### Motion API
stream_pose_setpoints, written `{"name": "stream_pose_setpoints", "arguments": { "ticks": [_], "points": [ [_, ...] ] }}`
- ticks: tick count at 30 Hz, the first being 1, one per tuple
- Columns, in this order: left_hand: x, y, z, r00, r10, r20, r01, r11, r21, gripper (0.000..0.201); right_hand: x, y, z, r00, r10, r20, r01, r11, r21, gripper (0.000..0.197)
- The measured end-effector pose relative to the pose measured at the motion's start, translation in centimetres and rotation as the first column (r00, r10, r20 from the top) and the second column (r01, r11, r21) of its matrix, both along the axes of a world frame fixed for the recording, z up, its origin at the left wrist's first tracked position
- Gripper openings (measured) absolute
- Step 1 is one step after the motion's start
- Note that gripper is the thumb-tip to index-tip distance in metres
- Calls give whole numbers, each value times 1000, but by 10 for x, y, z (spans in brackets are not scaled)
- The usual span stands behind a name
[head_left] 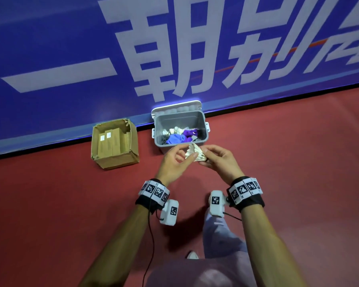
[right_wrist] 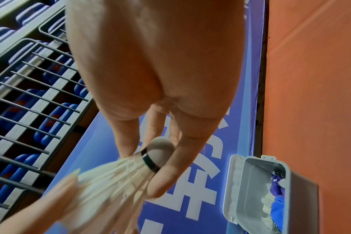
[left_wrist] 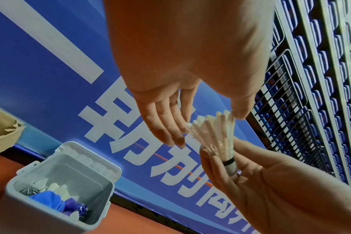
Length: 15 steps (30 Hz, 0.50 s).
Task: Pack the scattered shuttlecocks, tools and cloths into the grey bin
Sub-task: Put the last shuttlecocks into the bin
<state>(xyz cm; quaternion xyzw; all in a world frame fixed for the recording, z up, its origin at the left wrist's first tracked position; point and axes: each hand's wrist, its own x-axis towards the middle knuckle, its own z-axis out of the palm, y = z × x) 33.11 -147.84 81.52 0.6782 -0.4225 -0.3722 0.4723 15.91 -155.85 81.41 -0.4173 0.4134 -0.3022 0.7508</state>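
Grey bin point(head_left: 160, 129) on red floor point(head_left: 50, 204) at 12 o'clock from the hands, lid tipped back against blue banner point(head_left: 50, 59). Already inside: several white shuttlecocks point(head_left: 175, 130), a blue cloth point(head_left: 175, 139) and a purple cloth point(head_left: 189, 133); dark metal pieces at the bin's 8 o'clock corner, possibly tools, too small to confirm. Contents cover the bottom only; walls mostly bare above.

In hand: one shuttlecock or a nested stack point(head_left: 196, 153), held just short of the bin's near rim, not yet over the opening. Right hand point(head_left: 220, 160) pinching the cork end, thumb and fingers curled round the black band (clear in the right wrist view point(right_wrist: 150, 159)). Left hand point(head_left: 174, 162) with fingers nearly straight, tips resting on the feather skirt point(left_wrist: 212, 131), thumb touching the feather tips at 1 o'clock; steadying contact, not a grasp.

Cardboard box point(head_left: 114, 146) at 9 o'clock of the bin, holding long brown cartons.

No loose items visible on the floor in the head view; floor outside the view not assessable. Judged: task near its end, remaining step being to carry this item over the rim and release.
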Motion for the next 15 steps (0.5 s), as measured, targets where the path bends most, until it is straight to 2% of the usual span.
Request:
{"name": "stream_pose_setpoints", "arguments": {
  "ticks": [2,5,10,15],
  "points": [
    [20,-45,-6,1000,29,1,-29,999,36,52,20,-49,-4,999,48,23,-49,999,12,23],
    [53,-112,-13,995,92,42,-96,990,108,63,53,-129,0,989,141,39,-140,990,-11,30],
    [108,-206,-2,984,177,19,-178,972,156,72,123,-257,17,964,266,-15,-267,963,-48,19],
    [163,-249,-5,966,251,59,-258,944,207,60,195,-321,4,943,324,-76,-327,945,-32,11]
  ]
}}
